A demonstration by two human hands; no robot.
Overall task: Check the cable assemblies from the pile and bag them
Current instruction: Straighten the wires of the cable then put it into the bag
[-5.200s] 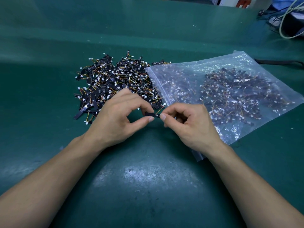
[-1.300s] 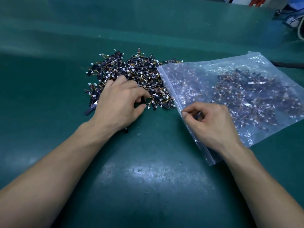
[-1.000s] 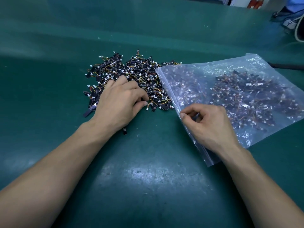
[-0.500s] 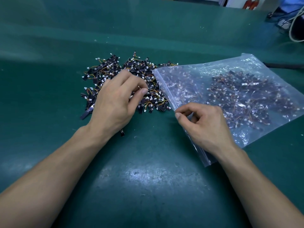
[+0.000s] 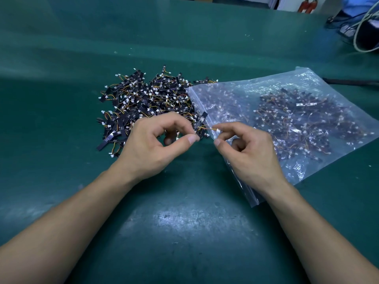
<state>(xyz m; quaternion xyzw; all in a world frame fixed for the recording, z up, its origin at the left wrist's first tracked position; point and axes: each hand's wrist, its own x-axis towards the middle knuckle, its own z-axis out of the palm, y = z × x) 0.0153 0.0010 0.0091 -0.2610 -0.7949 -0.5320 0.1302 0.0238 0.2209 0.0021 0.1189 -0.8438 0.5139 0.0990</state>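
A pile of small cable assemblies (image 5: 143, 99), black strips with orange-yellow wires and white plugs, lies on the green mat. To its right lies a clear zip bag (image 5: 287, 124) holding many more of them. My left hand (image 5: 151, 146) pinches the black strip of one cable assembly (image 5: 200, 125) between thumb and forefinger, just in front of the pile. My right hand (image 5: 246, 152) pinches the white plug at the end of the same assembly's wires, over the bag's open left edge.
The green mat (image 5: 184, 222) covers the whole bench. At the far right corner sit dark equipment and looping white and black cables (image 5: 361, 29). A black cord (image 5: 352, 82) runs along the mat behind the bag.
My left hand lifted off the pile with one assembly and moved right. My right hand let go of the bag's edge and took the assembly's plug end.
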